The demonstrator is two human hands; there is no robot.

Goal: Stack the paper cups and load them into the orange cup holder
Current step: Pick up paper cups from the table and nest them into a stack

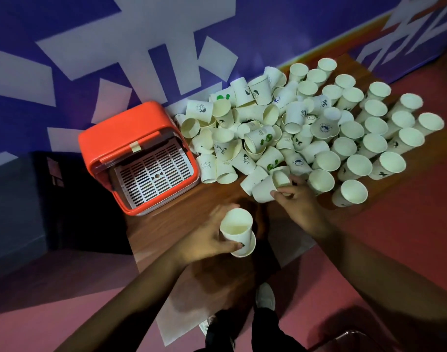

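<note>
Nearest, the left hand (207, 240) wraps a short nested cup stack (239, 233), mouth up to receive more. Right hand (297, 196) pinches a tipped paper cup (265, 190) off the counter (166, 224) heap; the orange cup holder (138, 153) waits open, unloaded.

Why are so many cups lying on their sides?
The paper cups next to the orange cup holder are a tumbled heap, many tipped over; those further right stand upright. Nothing looks spilled or torn. The left hand holds a small stack.
</note>
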